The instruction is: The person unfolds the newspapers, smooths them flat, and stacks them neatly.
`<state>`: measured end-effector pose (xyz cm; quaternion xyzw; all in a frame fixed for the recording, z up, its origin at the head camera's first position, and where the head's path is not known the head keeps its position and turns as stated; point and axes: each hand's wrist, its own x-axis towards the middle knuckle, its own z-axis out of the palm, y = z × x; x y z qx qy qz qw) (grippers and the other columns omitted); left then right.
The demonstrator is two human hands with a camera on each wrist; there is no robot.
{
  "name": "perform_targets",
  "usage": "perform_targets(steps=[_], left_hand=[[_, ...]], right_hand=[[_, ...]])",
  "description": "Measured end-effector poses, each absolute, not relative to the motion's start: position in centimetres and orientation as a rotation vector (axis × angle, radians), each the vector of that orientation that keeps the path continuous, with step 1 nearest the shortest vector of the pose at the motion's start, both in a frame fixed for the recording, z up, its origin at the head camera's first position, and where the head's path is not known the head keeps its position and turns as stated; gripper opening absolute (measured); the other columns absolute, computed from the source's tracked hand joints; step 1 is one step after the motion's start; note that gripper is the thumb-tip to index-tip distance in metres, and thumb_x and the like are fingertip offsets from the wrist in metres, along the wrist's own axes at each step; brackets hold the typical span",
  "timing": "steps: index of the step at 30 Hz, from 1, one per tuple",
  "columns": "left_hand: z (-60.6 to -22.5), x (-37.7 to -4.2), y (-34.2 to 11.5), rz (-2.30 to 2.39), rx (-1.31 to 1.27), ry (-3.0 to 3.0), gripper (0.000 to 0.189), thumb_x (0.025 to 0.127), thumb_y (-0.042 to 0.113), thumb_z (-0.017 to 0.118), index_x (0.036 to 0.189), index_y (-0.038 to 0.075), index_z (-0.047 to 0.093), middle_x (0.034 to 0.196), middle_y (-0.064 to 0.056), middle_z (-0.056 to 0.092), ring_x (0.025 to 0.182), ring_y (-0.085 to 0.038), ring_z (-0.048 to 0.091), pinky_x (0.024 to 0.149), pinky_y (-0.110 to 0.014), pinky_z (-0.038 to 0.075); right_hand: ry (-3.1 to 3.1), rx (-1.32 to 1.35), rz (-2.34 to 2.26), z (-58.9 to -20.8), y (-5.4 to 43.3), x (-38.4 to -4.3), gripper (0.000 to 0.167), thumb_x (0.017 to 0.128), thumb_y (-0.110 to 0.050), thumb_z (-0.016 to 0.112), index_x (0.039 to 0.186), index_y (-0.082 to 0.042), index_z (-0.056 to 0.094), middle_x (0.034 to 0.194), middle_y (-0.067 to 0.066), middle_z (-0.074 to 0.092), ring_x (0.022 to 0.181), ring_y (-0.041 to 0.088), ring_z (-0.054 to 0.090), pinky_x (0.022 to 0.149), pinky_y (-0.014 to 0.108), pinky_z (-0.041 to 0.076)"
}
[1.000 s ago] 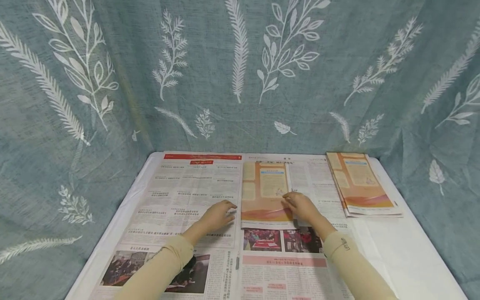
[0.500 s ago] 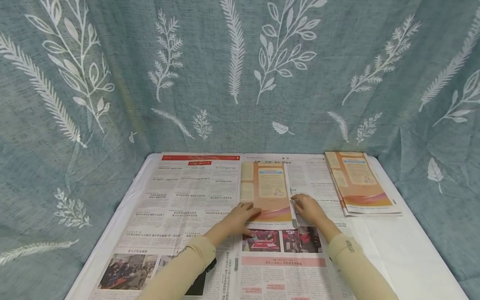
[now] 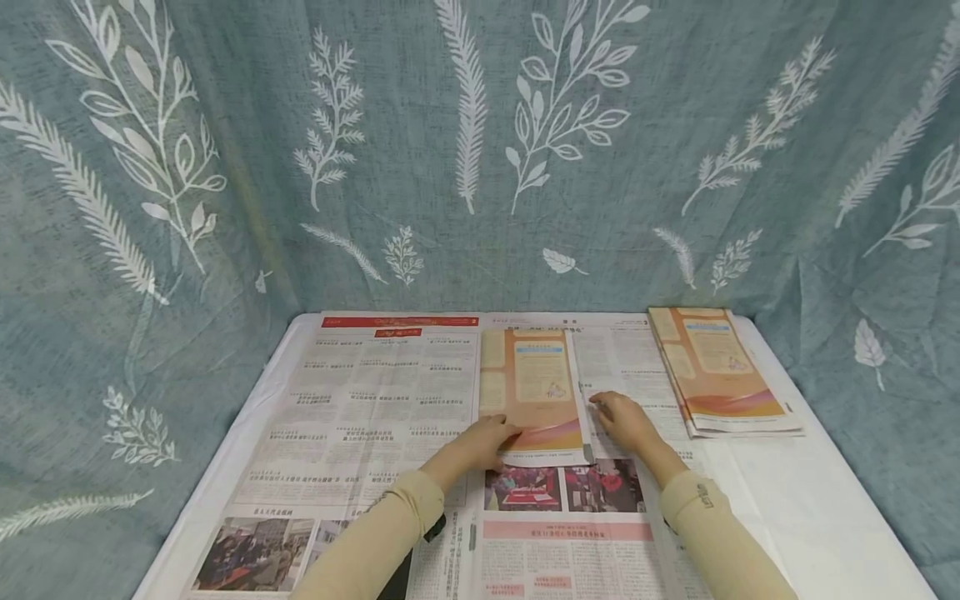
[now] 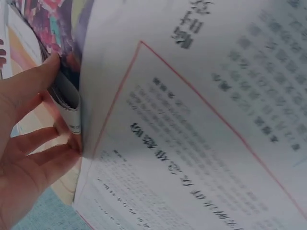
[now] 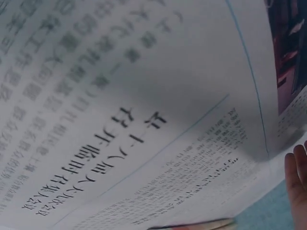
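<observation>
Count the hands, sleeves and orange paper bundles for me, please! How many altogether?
Hands: 2 (left hand, right hand)
Sleeves: 2 (left sleeve, right sleeve)
Orange paper bundles: 2 (middle bundle, far-right bundle)
Total: 6

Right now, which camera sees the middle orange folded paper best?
The head view: the folded paper lies almost fully uncovered. The left wrist view catches only part, close up; the right wrist view, at most an unclear edge.

From high up, the head view is looking forward and down across the surface (image 3: 810,508); both wrist views are facing the spread newspaper (image 3: 382,392) from very close, the left one sharing the folded newspaper (image 3: 536,396) with the head view.
</observation>
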<state>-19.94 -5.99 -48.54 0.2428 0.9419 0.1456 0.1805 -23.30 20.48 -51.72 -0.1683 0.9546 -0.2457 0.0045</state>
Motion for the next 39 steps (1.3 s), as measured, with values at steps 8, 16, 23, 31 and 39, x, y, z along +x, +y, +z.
perform_targets(steps=[8,16,23,31,39], left_hand=[[-48.9,-20.8,-5.9,0.366,0.802,2.634,0.038,0.093,0.016,0.057,0.131,0.011,0.057,0.132,-0.012,0.058,0.130,-0.033,0.046,0.110,-0.043,0.037],[-49.1,-19.9,-5.8,0.219,0.847,2.831,0.023,0.098,0.018,0.050,0.110,0.010,0.068,0.117,-0.014,0.066,0.105,-0.028,0.065,0.088,-0.040,0.053],[-49.8,-19.7,-5.9,0.351,0.775,2.944,0.021,0.097,0.016,0.049,0.085,0.007,0.063,0.083,-0.007,0.069,0.082,-0.022,0.067,0.073,-0.033,0.055],[-50.1,-19.8,-5.9,0.473,0.780,3.001,0.013,0.095,0.012,0.053,0.086,0.006,0.060,0.071,-0.006,0.065,0.067,-0.020,0.064,0.060,-0.031,0.051],[-50.5,-19.5,-6.0,0.704,0.658,3.013,0.015,0.092,0.011,0.058,0.096,0.001,0.069,0.088,-0.010,0.068,0.081,-0.022,0.066,0.074,-0.035,0.054]], right_hand=[[3.031,-0.522,-0.756,-52.0,20.7,-23.3,0.022,0.091,-0.003,0.056,0.110,0.005,0.062,0.111,0.024,0.064,0.104,0.039,0.061,0.092,0.049,0.049],[3.040,-0.545,-0.755,-52.0,21.0,-23.2,0.022,0.090,-0.002,0.056,0.110,0.006,0.062,0.111,0.025,0.064,0.105,0.041,0.060,0.092,0.050,0.049],[3.062,-0.588,-0.751,-52.3,21.3,-23.1,0.021,0.090,-0.004,0.057,0.108,0.006,0.063,0.107,0.024,0.065,0.101,0.039,0.062,0.090,0.049,0.050],[3.054,-0.603,-0.766,-52.2,21.2,-23.1,0.020,0.089,-0.004,0.059,0.105,0.006,0.064,0.104,0.023,0.066,0.098,0.039,0.063,0.090,0.050,0.049],[3.004,-0.572,-0.783,-52.5,21.4,-22.8,0.021,0.090,-0.003,0.057,0.107,0.006,0.063,0.108,0.024,0.065,0.101,0.039,0.063,0.090,0.049,0.050]])
